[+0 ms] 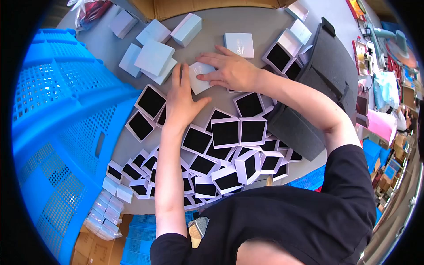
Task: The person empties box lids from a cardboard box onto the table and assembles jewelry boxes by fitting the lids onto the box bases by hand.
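Apparently, only part of the work has been done: on the grey desk (216, 24), a handful of pale boxes (154, 57) with their lids on are gathered beyond the left hand (180, 105), and one lettered box (239, 43) is set apart beyond the right hand (234, 71). Far more seems to be left, since a large heap of lidless trays (225, 132) with black inserts is spread between the hands and the person's body, and a few more open boxes (279, 55) are seen to the right, beside a dark grey folded piece (313, 92). The white box (201, 86) being handled is placed between the two hands, flat or nearly so, with its top partly covered by the right fingers. The right hand is laid over it with fingers spread; how firmly it is pressed cannot be told. The left hand is held with fingers extended and thumb apart, its fingertips brought close to the box's left edge, though whether contact is made cannot be made out
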`<control>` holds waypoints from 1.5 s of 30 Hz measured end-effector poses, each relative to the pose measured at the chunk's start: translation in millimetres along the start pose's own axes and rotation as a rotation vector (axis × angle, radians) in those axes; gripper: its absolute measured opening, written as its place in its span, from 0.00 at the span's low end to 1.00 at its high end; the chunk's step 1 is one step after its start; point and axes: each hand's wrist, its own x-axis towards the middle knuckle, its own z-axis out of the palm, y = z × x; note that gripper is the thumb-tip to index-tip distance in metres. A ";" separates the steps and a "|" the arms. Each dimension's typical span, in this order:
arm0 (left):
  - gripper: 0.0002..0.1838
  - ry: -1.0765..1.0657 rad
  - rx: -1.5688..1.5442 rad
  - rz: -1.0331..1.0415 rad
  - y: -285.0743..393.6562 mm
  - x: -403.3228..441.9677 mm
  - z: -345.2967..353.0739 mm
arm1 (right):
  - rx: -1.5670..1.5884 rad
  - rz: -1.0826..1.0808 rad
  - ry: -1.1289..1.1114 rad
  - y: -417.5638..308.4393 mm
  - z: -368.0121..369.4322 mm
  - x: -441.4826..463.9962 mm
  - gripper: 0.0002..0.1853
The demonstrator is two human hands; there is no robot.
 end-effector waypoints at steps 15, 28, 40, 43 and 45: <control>0.37 0.237 0.561 -0.570 -109.3 246.8 -84.9 | 0.443 0.243 0.113 -5.0 -9.1 12.4 0.16; 0.42 0.028 0.846 -0.432 -156.2 269.3 -103.0 | -0.101 0.586 -0.263 59.6 -40.8 -8.9 0.39; 0.41 -0.053 0.985 -0.526 -132.6 250.4 -109.0 | 0.106 0.450 0.050 31.6 -59.1 -38.6 0.43; 0.44 0.029 0.938 -0.509 -157.4 252.4 -118.3 | 0.085 0.385 -0.103 0.0 -54.9 -57.9 0.45; 0.46 0.089 0.748 -0.490 -139.3 242.8 -128.2 | 0.059 0.372 -0.070 -14.6 -48.1 -64.0 0.45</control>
